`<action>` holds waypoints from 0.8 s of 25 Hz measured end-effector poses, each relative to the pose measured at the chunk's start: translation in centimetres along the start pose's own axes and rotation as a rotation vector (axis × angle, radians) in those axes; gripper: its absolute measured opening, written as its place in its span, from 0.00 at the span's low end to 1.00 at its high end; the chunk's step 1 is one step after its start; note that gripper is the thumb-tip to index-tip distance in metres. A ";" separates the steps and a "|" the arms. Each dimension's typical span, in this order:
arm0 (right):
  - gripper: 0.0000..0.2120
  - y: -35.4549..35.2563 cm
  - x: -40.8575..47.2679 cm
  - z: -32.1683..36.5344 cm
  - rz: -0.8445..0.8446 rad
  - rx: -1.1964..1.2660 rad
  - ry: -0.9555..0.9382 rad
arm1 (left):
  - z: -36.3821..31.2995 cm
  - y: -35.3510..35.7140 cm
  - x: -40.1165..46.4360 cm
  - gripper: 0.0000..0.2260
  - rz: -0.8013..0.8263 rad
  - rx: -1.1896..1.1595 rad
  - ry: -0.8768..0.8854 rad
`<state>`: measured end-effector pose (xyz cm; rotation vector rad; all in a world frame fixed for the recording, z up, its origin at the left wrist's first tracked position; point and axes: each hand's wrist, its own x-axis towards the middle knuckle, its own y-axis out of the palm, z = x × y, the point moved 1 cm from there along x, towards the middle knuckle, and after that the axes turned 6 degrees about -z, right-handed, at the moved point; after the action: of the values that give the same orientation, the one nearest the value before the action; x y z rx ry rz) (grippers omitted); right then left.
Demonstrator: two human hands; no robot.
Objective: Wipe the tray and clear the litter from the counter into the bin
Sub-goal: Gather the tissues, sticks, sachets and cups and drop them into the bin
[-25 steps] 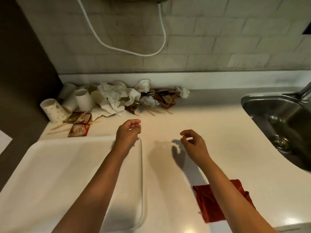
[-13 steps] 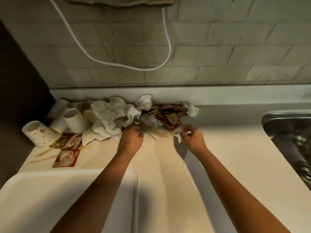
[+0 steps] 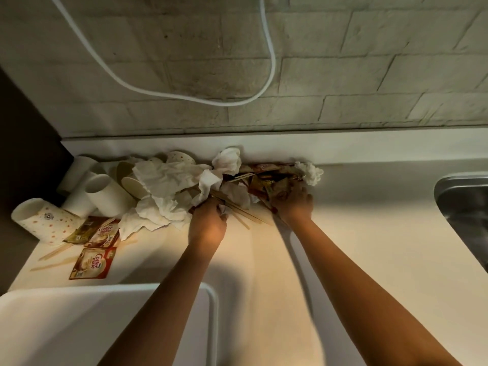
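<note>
Head view: smooth cream bench [image 3: 369, 247], grey brick wall [image 3: 343, 62] behind, looping white cable [image 3: 272, 56]. Along the back edge, litter: crumpled white tissues [image 3: 169, 180], tipped paper cups [image 3: 105, 194], thin wooden sticks [image 3: 237, 210], glossy red-brown sachets [image 3: 91, 262]. Glossy white tray [image 3: 79, 326] with rounded corner at lower left; steel sink [image 3: 462, 202] at right. Left hand [image 3: 208, 223] palm down, fingers curled on tissue and sticks. Right hand [image 3: 291, 204] blurred, fingers buried in sachets [image 3: 266, 186]; grip cannot be told.
</note>
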<state>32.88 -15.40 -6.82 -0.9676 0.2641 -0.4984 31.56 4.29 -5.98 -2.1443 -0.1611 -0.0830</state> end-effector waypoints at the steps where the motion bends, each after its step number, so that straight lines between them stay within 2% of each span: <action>1: 0.30 0.1 -0.1 -0.2 -0.019 0.015 -0.010 | 0.2 0.1 -0.1 0.10 -0.009 0.008 0.020; 4: 0.14 -0.5 -0.9 -0.7 -0.061 0.223 0.001 | 1.0 0.2 -0.7 0.09 -0.045 0.052 0.114; 6: 0.09 -2.1 -1.8 -0.5 -0.017 0.420 0.039 | 1.1 -0.5 -1.3 0.10 -0.074 0.021 0.102; 9: 0.09 -5.2 -4.2 -0.3 0.002 0.567 0.008 | 0.2 -2.3 -2.5 0.10 -0.047 -0.271 -0.063; 12: 0.11 -8.0 -7.7 0.2 0.034 0.709 0.002 | -1.6 -4.4 -4.1 0.04 0.060 -0.641 -0.188; 14: 0.08 -9.7 -10.1 0.4 0.029 0.753 -0.020 | -3.5 -6.1 -6.0 0.03 0.161 -0.805 -0.289; 16: 0.05 -11.1 -12.7 0.1 0.002 0.768 -0.035 | -5.0 -7.6 -8.1 0.05 0.232 -0.871 -0.327; 20: 0.08 -13.5 -18.7 -1.9 -0.056 0.776 -0.003 | -6.6 -9.8 -13.9 0.07 0.335 -0.870 -0.255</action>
<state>12.19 -13.45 3.37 -0.2191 0.0252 -0.5870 16.34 2.94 4.05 -3.0128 0.1179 0.3841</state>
